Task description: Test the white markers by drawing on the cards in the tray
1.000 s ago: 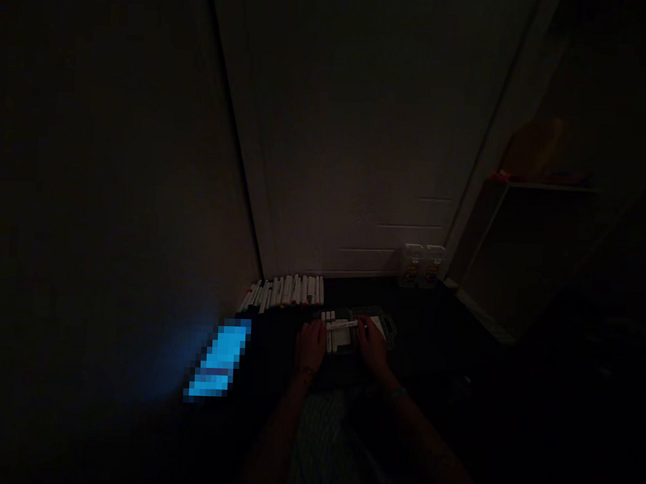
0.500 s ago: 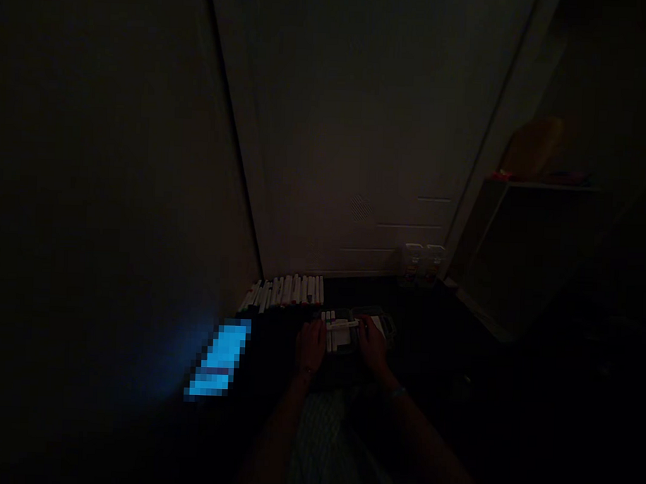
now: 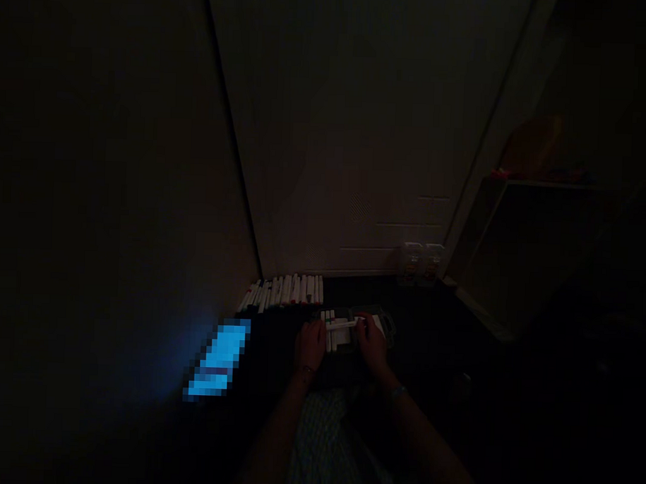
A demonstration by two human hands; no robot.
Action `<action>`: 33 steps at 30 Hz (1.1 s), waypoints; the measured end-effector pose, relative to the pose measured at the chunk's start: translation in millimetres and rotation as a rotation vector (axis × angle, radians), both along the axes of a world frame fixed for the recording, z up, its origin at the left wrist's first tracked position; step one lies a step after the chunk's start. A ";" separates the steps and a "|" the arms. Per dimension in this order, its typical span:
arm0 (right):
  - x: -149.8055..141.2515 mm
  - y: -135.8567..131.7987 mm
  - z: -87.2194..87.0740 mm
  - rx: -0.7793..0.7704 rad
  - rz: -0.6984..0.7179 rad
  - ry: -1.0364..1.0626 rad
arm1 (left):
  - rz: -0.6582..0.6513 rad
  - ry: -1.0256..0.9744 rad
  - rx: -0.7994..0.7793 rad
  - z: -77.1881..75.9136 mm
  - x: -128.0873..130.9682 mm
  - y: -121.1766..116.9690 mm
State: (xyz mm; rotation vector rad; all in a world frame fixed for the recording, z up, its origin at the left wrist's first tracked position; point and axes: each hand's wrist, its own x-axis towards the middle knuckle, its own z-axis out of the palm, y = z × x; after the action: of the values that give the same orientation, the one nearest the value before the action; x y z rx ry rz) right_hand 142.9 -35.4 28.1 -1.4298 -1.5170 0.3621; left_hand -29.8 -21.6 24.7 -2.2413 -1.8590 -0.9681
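In the dim head view a white marker [image 3: 342,325] lies crosswise between my hands, over an opened clear plastic case [image 3: 388,329]. My right hand [image 3: 371,344] has its fingers closed around the marker's right end. At the other end, my left hand [image 3: 309,346] is closed with its fingertips against the marker, beside the case's left edge. Inside the case, several white markers [image 3: 329,341] stand side by side at the left. A pale insert [image 3: 343,337] shows to their right.
A row of several white markers [image 3: 292,290] lies at the back left by the wall. Two clear plastic cases [image 3: 422,265] stand upright at the back right. A glowing blurred screen [image 3: 221,357] is at the left. A cabinet [image 3: 535,242] bounds the right side.
The marker between my hands has turned slightly, and the dark print seen on it earlier is no longer visible. Both hands stay almost in place.
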 end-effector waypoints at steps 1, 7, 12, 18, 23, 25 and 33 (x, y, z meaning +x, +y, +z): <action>0.0 -0.3 0.2 0.002 0.009 -0.004 | 0.004 0.000 0.000 -0.6 0.0 0.3; -0.2 -0.8 0.6 0.027 0.022 0.003 | 0.013 0.006 0.012 -2.1 -0.7 0.4; -0.2 -1.1 0.7 0.055 0.059 0.056 | 0.002 -0.009 0.006 -2.7 -2.3 1.0; -2.3 -5.3 3.9 0.047 0.123 0.105 | 0.045 -0.057 -0.062 -1.0 -2.0 0.1; -3.9 -9.6 10.6 0.073 0.188 0.133 | 0.062 -0.162 -0.079 -0.9 -0.7 0.9; -4.2 -9.8 11.8 0.081 0.204 0.148 | 0.038 -0.230 -0.092 -0.6 -0.5 1.1; -1.9 -4.7 6.6 0.113 0.091 0.263 | -0.032 -0.358 -0.079 5.2 0.8 -2.9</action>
State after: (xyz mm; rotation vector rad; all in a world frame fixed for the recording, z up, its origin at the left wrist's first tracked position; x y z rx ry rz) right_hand 140.9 -40.1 34.7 -1.1779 -1.3676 0.4924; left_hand -29.1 -24.6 30.0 -2.2671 -2.0314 -1.4047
